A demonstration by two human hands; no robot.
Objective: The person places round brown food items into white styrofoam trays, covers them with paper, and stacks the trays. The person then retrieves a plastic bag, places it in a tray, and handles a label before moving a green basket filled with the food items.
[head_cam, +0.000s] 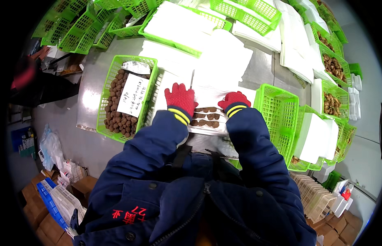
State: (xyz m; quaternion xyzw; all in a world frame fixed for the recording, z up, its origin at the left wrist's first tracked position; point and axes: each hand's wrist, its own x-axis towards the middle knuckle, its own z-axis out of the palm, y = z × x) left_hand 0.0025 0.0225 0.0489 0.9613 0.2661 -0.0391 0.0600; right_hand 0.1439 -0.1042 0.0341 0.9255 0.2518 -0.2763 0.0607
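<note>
In the head view, rows of brown lumps that look like truffles (208,116) lie between folds of white paper (206,130), directly before me. My left hand (180,97), in a red knit glove, rests at the paper's left side, fingers apart and pointing away from me. Close by its fingertips is a thin dark blade-like strip (192,79); whether the hand touches it is unclear. At the right edge of the paper is my right hand (235,100), also red-gloved, its fingers curled. Its grip on the paper is hidden.
Left stands a green basket (153,66) of similar brown lumps, with a handwritten card (132,95) on top. A green basket (278,118) stands right. Stacked white sheets (221,55) lie beyond my hands on the metal table (92,84). Another person's hand (41,53) shows far left.
</note>
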